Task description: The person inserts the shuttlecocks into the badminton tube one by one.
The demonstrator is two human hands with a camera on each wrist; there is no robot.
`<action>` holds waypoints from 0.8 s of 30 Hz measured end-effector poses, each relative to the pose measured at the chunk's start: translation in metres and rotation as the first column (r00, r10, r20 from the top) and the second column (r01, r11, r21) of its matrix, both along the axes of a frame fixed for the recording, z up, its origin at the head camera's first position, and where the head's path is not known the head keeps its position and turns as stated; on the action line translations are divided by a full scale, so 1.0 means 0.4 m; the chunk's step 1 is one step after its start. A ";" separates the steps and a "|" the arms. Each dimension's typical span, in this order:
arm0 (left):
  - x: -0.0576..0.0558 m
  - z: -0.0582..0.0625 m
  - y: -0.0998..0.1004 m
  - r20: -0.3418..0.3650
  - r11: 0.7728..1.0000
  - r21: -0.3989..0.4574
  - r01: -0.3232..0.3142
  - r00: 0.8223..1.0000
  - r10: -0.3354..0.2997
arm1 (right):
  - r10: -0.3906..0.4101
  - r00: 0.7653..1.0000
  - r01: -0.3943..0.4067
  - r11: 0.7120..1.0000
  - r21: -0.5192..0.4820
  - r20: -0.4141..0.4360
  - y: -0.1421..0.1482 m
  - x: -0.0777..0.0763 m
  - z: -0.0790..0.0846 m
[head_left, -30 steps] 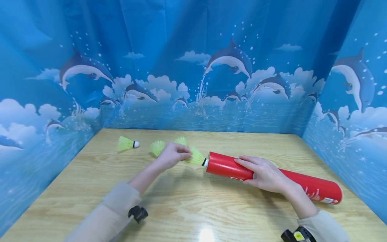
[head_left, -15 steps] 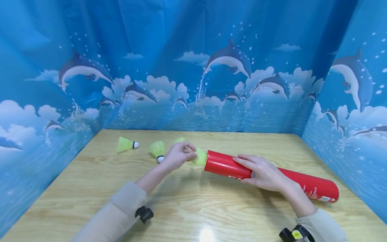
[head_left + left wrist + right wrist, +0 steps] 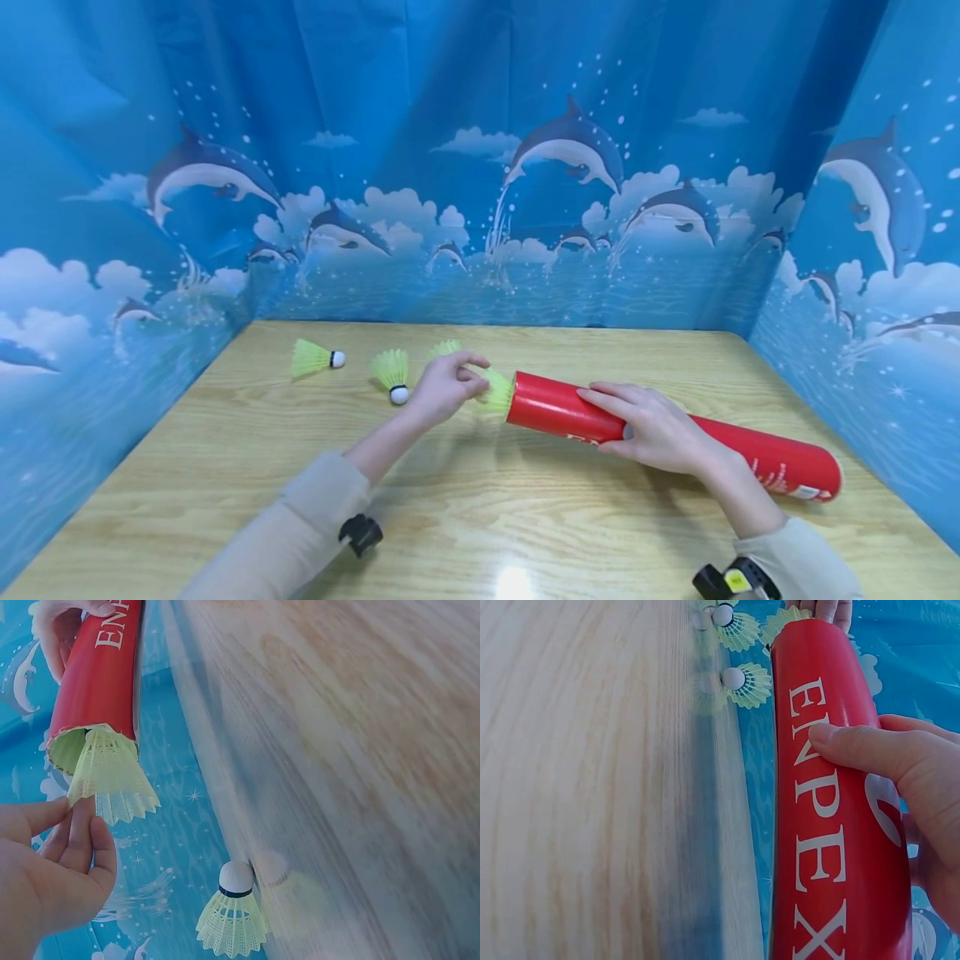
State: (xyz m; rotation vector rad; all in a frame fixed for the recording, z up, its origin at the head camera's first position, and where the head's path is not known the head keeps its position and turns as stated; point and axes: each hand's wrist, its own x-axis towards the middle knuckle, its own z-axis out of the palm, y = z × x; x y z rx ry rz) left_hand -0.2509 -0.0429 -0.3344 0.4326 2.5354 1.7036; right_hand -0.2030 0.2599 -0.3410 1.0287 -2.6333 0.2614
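My left hand (image 3: 446, 388) pinches the skirt edge of a yellow-green shuttlecock (image 3: 495, 394) between thumb and fingers. Its cork end is inside the open left mouth of a long red tube (image 3: 555, 408), while the flared skirt sticks out, as the left wrist view also shows. Around the tube's middle my right hand (image 3: 660, 433) grips from above, the thumb lying across the white lettering in the right wrist view. The tube slants on the table, its far end to the right. How deep the cork sits is hidden by the tube wall.
Left of my left hand, a shuttlecock (image 3: 392, 373) lies on the wooden table (image 3: 480, 517), and another shuttlecock (image 3: 311, 359) lies farther left. Part of a third shuttlecock (image 3: 446, 347) shows behind my left hand. A blue dolphin-print curtain (image 3: 420, 167) borders the table's back and sides.
My left hand has moved right, pushing the shuttlecock's cork into the tube mouth. Over the last half second little moved. My right hand keeps its grip on the tube.
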 end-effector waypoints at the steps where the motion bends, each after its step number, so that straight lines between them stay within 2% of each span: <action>1: 0.001 0.000 0.000 0.001 1.000 -0.005 -0.003 1.000 0.003 | -0.003 1.000 0.003 1.000 0.000 0.004 0.000 0.000 0.000; 5: 0.002 0.000 0.002 -0.002 1.000 -0.003 -0.010 1.000 0.010 | -0.011 1.000 0.011 1.000 0.000 0.013 -0.002 0.001 0.002; 11: 0.001 -0.005 0.005 0.012 0.998 0.059 -0.022 1.000 0.022 | 0.006 1.000 -0.006 1.000 -0.008 -0.004 -0.002 -0.001 0.001; 18: 0.002 -0.011 0.009 0.019 0.994 0.112 0.007 1.000 -0.009 | 0.021 1.000 -0.021 1.000 -0.008 -0.018 -0.003 -0.002 -0.001; 24: 0.000 -0.016 0.013 0.022 0.992 0.127 0.007 1.000 -0.009 | 0.025 0.999 -0.025 1.000 -0.007 -0.023 -0.004 -0.003 -0.001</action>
